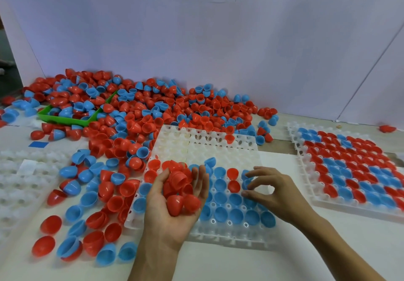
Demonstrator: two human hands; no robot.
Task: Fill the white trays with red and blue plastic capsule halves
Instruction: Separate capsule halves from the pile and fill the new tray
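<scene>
A white tray [220, 147] lies in front of me, its near rows holding blue and red capsule halves, its far rows bare. My left hand [175, 210] is palm up over the tray's left part, cupping several red capsule halves [181, 191]. My right hand [269, 191] hovers over the tray's right side, fingertips touching a blue half [247, 183] seated in a cell; nothing is gripped. A big heap of loose red and blue halves [135, 114] spreads across the back and left of the table.
A second white tray [306, 202], filled with red and blue halves, lies at the right. More white trays [13, 184] lie at the left. A green bin [65, 119] sits buried in the heap. A white wall stands right behind the table.
</scene>
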